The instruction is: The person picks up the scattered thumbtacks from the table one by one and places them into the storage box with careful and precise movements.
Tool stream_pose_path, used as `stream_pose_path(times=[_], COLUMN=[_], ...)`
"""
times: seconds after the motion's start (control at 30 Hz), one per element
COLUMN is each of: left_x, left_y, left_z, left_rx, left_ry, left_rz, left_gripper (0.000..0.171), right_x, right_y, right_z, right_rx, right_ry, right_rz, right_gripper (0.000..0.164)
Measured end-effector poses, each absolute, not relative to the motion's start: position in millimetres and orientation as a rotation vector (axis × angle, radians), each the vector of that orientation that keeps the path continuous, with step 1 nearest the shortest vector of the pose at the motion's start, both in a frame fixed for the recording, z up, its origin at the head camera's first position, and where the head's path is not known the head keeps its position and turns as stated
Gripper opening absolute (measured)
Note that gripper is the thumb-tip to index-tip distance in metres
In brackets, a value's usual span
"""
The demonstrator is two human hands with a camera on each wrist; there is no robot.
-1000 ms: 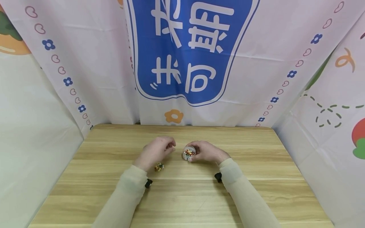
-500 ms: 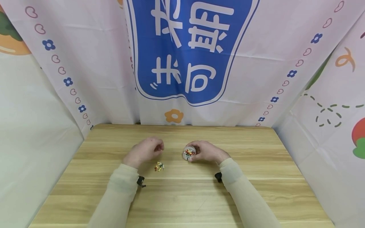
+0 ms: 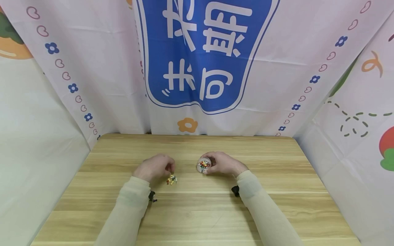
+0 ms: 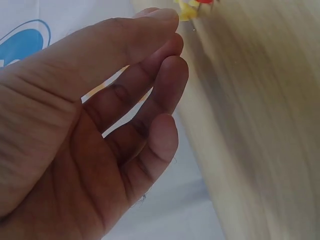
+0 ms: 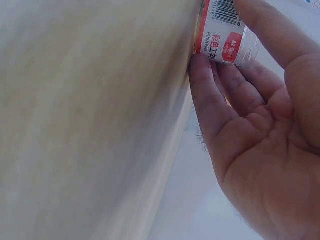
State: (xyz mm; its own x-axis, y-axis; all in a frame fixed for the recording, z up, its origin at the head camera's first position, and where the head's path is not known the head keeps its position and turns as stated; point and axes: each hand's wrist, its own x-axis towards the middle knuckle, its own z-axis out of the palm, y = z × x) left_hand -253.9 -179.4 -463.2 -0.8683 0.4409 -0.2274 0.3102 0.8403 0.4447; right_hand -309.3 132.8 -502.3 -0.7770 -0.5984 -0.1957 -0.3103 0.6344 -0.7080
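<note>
In the head view my left hand [image 3: 156, 166] is at a small pile of push pins [image 3: 171, 180] on the wooden table. Its thumb and fingers curve forward in the left wrist view, where a yellow push pin [image 4: 188, 10] shows just beyond the thumb tip; the thumb hides the index fingertip, so whether they pinch a pin is not visible. My right hand [image 3: 224, 163] grips a small clear jar [image 3: 202, 165], upright on the table and holding colourful push pins. The jar's red and white label reads "PUSH PINS" in the right wrist view.
The light wooden table [image 3: 197, 218] carries the pile left of the jar. Behind it hangs a white cloth [image 3: 123, 85] with a blue printed panel [image 3: 209, 58]; white cloth also stands at both sides. Dark wrist cameras are strapped at both sleeves.
My left hand has drawn back leftward from beside the jar, then lowered toward the push pin pile. My right hand and the jar have stayed in place.
</note>
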Motion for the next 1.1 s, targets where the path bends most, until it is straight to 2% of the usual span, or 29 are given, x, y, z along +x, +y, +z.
stream_pose_path(times=[0.63, 1.1], left_x=[-256.4, -261.9], left_y=[-175.1, -164.2], left_z=[-471.5, -472.8], left_rx=[0.532, 0.693], left_ry=[2.699, 2.852], left_rz=[0.549, 0.498], left_gripper=[0.013, 0.007], right_x=[-309.9, -309.8], right_y=[133.8, 133.9], right_z=[-502.5, -503.0], right_rx=[-0.708, -0.724], right_ry=[2.443, 2.431], right_rz=[-0.954, -0.969], right_gripper=[0.061, 0.062])
